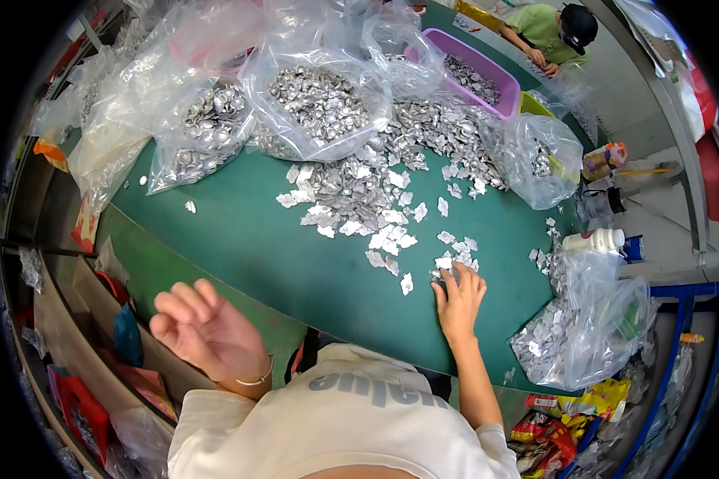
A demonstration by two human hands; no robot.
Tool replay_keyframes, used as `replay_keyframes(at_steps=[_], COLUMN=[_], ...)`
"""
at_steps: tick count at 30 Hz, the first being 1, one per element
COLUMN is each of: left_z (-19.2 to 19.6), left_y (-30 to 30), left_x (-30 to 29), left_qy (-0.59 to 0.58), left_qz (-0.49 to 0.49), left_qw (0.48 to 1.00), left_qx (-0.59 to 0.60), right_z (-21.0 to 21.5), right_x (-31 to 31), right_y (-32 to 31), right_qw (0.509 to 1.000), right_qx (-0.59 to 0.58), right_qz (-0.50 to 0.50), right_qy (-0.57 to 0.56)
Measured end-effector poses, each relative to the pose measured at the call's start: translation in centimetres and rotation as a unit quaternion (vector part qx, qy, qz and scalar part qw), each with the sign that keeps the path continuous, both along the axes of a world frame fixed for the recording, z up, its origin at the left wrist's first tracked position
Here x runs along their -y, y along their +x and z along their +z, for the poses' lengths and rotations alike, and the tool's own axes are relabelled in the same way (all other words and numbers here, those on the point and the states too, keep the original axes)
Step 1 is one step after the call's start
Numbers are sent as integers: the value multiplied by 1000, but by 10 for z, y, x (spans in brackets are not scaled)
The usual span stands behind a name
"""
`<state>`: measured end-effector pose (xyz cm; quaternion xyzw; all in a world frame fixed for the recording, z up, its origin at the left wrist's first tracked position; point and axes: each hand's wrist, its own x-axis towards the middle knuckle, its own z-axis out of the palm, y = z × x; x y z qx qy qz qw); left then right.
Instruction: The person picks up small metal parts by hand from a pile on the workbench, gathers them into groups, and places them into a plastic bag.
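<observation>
My right hand (459, 307) rests at the near side of the green table, its fingers stretched and thumb apart. The fingertips touch a small cluster of flat silver metal pieces (465, 249). A large loose heap of the same irregular pieces (351, 195) spreads across the middle of the table. My left hand (208, 331) is raised at the table's near left edge, palm up, with its fingers loosely bent and apart. Nothing shows in it. A few single pieces (407, 283) lie between the heap and my right hand.
Clear plastic bags of silver pieces (319, 112) stand along the far side. A purple bin (499, 88) holds more. Another filled bag (551, 339) lies at the right, near a white bottle (595, 241). Another person (547, 36) works at the far right.
</observation>
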<state>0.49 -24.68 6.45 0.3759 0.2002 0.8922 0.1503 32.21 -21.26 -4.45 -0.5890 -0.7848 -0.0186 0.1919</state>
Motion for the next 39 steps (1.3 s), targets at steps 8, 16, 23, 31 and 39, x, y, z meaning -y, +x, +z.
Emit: replay_keyframes(at_steps=[8,16,23,31,39], left_z=[-69,-134,-141,-122,-144], left_y=[41,99,134,191,155], left_x=[-11,-24,-14,-15,-48], left_qy=[-410,-371,-352,-265,-423], left_qz=[-205,-121,-132,-220,-22], left_qw=[781,668,636,768,642], left_qx=[-425,-634,-674,-541,-639], right_z=[-11,-10,-19,-1,-16], right_x=[0,35,59,-31,-41], right_y=[-7,-14,78,69,36], right_qw=[996,1000,986,968,967], right_qx=[-81,-14,30,-244,-106], right_qz=[46,24,-158,38,176], right_qy=[14,4,35,-41,-148])
